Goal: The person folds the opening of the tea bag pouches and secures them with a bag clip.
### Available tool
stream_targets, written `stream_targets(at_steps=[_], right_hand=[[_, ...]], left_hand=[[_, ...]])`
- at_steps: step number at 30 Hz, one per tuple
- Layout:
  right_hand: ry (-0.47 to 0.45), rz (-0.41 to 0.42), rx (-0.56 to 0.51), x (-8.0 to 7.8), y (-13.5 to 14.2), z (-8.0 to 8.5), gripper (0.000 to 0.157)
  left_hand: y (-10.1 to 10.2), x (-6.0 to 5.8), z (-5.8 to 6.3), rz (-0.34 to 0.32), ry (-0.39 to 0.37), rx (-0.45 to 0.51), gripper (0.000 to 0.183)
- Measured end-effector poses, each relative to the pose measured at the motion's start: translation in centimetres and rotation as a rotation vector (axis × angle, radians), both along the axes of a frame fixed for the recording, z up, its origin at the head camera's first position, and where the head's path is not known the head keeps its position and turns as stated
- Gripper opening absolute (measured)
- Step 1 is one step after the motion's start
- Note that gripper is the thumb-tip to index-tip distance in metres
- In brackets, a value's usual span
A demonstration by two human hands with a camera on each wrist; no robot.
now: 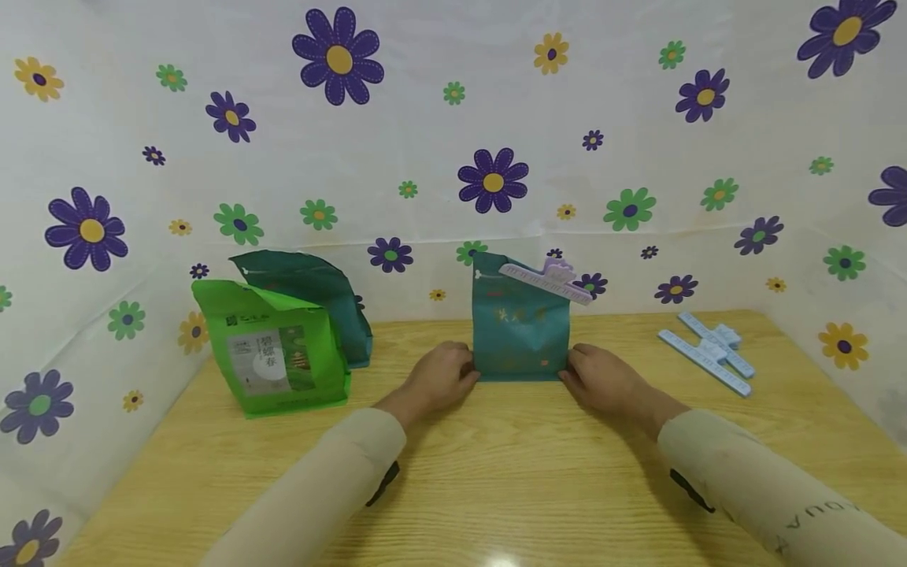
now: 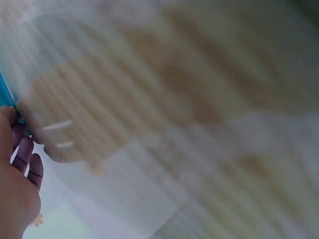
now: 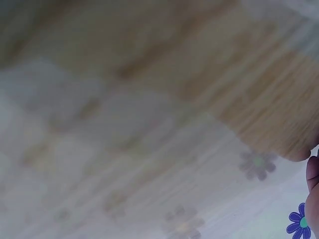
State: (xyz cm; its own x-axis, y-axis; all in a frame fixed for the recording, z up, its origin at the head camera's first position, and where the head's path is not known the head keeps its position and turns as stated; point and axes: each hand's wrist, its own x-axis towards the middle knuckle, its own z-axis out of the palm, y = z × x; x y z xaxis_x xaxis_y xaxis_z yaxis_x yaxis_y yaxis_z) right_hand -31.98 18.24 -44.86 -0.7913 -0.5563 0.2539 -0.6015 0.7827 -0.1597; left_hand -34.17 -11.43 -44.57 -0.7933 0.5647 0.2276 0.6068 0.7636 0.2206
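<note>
A teal tea bag stands upright on the table, its front facing me. Across its folded top right corner sits a slanted pale purple clip. My left hand pinches the bag's lower left corner, and my right hand does the same at the lower right one. In the left wrist view, the fingers of that hand reach the bag's teal edge. The right wrist view catches only a bit of the right hand at its border; the bag is out of sight there.
On the left a bright green tea bag stands before a dark green bag, overlapping it. Two light blue clips lie together at the right on the wooden table. A flower-patterned cloth hangs behind.
</note>
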Motion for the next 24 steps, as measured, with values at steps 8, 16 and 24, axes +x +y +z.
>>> stream_targets(at_steps=[8, 16, 24], right_hand=[[0.034, -0.009, 0.002, -0.7, 0.1, -0.4, 0.012], [0.046, -0.024, 0.002, -1.3, 0.0, -0.5, 0.012], [-0.01, -0.077, 0.007, -1.9, -0.4, -0.3, 0.014]], left_hand=[[0.4, -0.2, 0.2, 0.014, 0.008, -0.025, 0.023], [0.8, -0.6, 0.3, 0.064, -0.006, 0.001, 0.024], [0.8, -1.1, 0.2, 0.09, -0.013, -0.001, 0.023]])
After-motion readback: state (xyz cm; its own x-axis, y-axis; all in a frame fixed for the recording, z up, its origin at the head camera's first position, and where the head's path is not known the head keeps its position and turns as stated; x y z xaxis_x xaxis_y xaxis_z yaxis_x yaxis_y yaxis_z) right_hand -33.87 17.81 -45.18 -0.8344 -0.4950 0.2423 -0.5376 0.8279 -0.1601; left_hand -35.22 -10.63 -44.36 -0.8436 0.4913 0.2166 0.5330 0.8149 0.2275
